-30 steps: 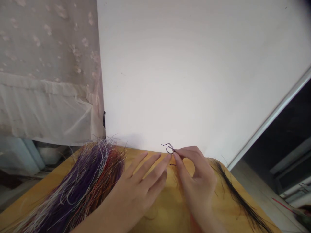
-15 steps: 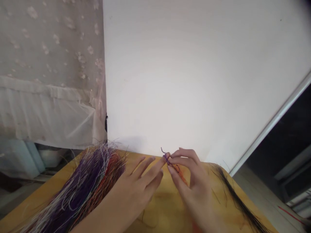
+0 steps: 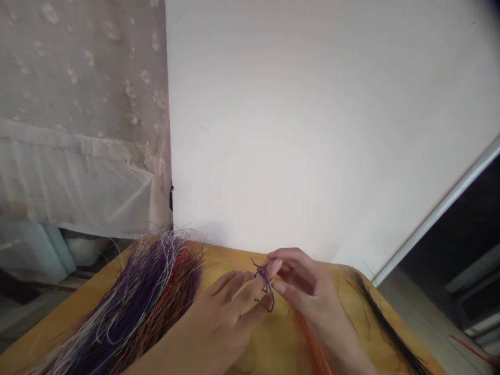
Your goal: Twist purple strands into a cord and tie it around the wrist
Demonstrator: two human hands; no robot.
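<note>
Pinched in the right fingertips one second ago, the single purple cord (image 3: 261, 271) now lies across the left index finger, and the right thumb and forefinger have spread apart. Farthest left hangs one flowered curtain (image 3: 78, 104) with a pale lower band. Below it, one thick bundle of mixed strands (image 3: 133, 297), purple, white and orange-red, lies along the left side of one wooden table (image 3: 269, 344). Next comes the left hand (image 3: 219, 317), back upward, fingers bent forward; whether its thumb grips the cord I cannot tell. One free cord end sticks up beyond the finger, and a bend hangs on the near side. Behind the hands rises one white panel (image 3: 292, 130). The right hand (image 3: 312, 291) curves about the left index fingertip; whether it grasps any cord I cannot tell. One bunch of orange strands (image 3: 312, 344) shows beside its wrist. Farther right lie one black bundle (image 3: 386, 328) on the table and one red strip (image 3: 469, 348) beyond its edge.
</note>
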